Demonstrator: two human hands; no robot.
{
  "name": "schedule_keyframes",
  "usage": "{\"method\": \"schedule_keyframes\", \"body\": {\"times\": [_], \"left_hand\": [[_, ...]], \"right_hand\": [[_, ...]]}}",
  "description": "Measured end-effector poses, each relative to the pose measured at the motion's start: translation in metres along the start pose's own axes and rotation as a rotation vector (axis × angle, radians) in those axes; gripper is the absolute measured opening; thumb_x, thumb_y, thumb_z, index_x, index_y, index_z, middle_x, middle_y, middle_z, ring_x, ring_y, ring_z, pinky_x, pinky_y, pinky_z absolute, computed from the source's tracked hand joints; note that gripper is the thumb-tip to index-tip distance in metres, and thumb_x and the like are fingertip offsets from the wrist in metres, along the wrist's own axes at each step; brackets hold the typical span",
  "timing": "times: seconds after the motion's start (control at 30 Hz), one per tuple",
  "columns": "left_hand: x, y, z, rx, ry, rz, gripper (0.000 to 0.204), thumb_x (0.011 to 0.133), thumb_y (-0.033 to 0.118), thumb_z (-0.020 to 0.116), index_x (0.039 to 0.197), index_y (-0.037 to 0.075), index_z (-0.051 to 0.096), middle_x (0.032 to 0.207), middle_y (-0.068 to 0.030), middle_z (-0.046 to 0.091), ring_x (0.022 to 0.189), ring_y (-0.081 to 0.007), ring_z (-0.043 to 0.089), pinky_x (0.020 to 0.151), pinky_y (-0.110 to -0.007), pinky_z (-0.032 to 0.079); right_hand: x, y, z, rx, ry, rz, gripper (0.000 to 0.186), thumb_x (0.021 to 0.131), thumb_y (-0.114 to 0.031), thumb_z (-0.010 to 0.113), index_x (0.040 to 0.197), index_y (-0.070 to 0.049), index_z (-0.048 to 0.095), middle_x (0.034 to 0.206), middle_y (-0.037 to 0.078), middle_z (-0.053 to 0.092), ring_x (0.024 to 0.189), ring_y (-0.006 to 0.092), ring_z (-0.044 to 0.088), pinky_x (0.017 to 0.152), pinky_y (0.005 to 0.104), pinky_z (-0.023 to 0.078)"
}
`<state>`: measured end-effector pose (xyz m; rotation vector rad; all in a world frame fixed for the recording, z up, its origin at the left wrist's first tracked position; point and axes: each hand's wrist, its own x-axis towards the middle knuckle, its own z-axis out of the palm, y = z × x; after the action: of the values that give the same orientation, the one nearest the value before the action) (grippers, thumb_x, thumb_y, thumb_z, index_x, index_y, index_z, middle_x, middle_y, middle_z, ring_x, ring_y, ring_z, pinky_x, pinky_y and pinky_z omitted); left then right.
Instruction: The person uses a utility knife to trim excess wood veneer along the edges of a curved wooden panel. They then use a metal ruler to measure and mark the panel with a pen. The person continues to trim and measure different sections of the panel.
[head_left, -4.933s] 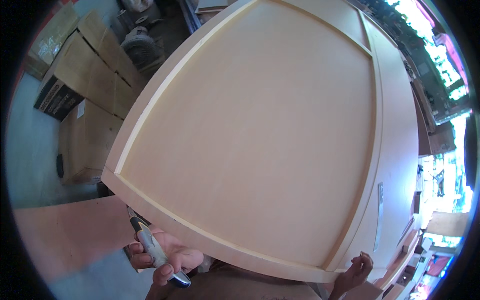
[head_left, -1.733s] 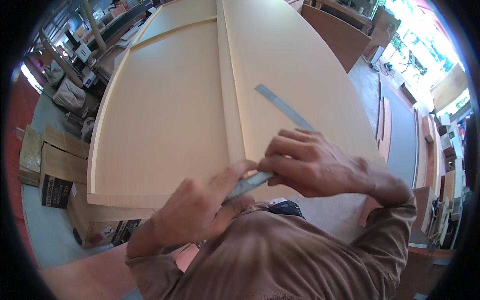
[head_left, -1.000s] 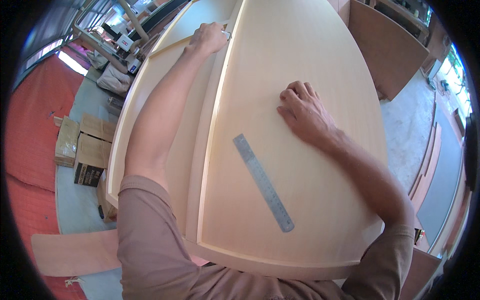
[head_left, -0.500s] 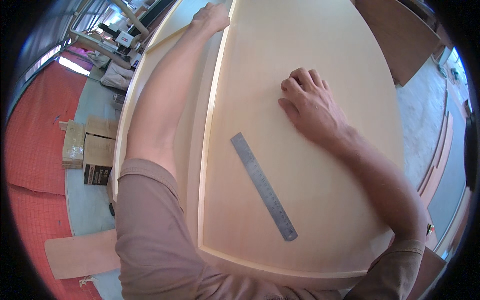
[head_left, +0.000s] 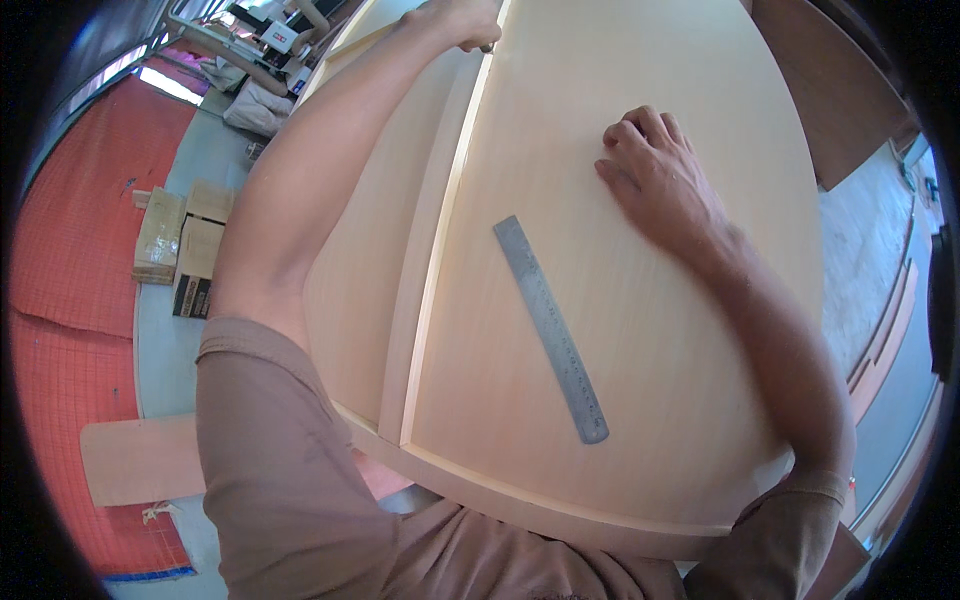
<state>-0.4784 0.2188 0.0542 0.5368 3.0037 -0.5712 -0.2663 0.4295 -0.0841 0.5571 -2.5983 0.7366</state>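
My left hand [head_left: 462, 22] is closed at the far end of a pale wooden strip [head_left: 445, 230] running lengthwise along a large wooden panel [head_left: 690, 380]. A small dark, shiny bit [head_left: 487, 47] shows under its fingers; what it belongs to is hidden. On the panel's right part rests my right hand [head_left: 660, 180], empty, its fingers bent and a little apart, the thumb out to the side. Between my forearms a steel ruler [head_left: 552, 330] lies flat and slantwise on the panel, touched by neither hand.
Raised wooden edging [head_left: 560, 528] borders the panel's near side. Cardboard boxes [head_left: 200, 240] stand to the left, before a red sheet [head_left: 85, 260]. A brown board [head_left: 835, 90] is at the far right, and long strips [head_left: 885, 335] lie on the floor.
My view has shifted, so the panel and ruler sit higher in it. My left hand has moved along the strip, still closed. The right hand still rests on the panel.
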Motion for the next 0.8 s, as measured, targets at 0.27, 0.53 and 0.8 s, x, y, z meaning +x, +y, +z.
{"method": "schedule_keyframes", "body": {"times": [0.27, 0.53, 0.8], "left_hand": [[-0.09, 0.009, 0.015, -0.048, 0.117, -0.067, 0.034, 0.085, 0.023, 0.06, 0.089, -0.006, 0.077, 0.094, -0.0335, 0.071, 0.091, -0.0469, 0.073, 0.085, -0.054, 0.058], [-0.183, 0.033, 0.002, -0.083, -0.046, -0.102, 0.03, 0.089, 0.016, 0.057, 0.099, -0.006, 0.075, 0.1, -0.0335, 0.071, 0.099, -0.0466, 0.071, 0.09, -0.055, 0.056], [-0.292, 0.042, 0.016, -0.086, 0.03, -0.059, 0.027, 0.093, 0.014, 0.058, 0.108, -0.004, 0.072, 0.085, -0.0315, 0.069, 0.084, -0.0473, 0.069, 0.083, -0.053, 0.055]], "right_hand": [[0.0, 0.002, 0.002, -0.022, 0.008, -0.018, 0.03, 0.101, -0.025, 0.062, 0.12, -0.003, 0.063, 0.126, 0.014, 0.058, 0.126, 0.0339, 0.052, 0.108, 0.0473, 0.045], [-0.001, 0.01, 0.007, 0.021, 0.051, -0.059, 0.027, 0.1, -0.024, 0.063, 0.118, -0.003, 0.063, 0.122, 0.016, 0.061, 0.123, 0.0366, 0.053, 0.107, 0.0488, 0.045], [-0.003, 0.015, 0.012, -0.027, 0.008, -0.049, 0.029, 0.101, -0.025, 0.062, 0.122, -0.004, 0.062, 0.129, 0.013, 0.058, 0.128, 0.0351, 0.051, 0.109, 0.0468, 0.044]]}}
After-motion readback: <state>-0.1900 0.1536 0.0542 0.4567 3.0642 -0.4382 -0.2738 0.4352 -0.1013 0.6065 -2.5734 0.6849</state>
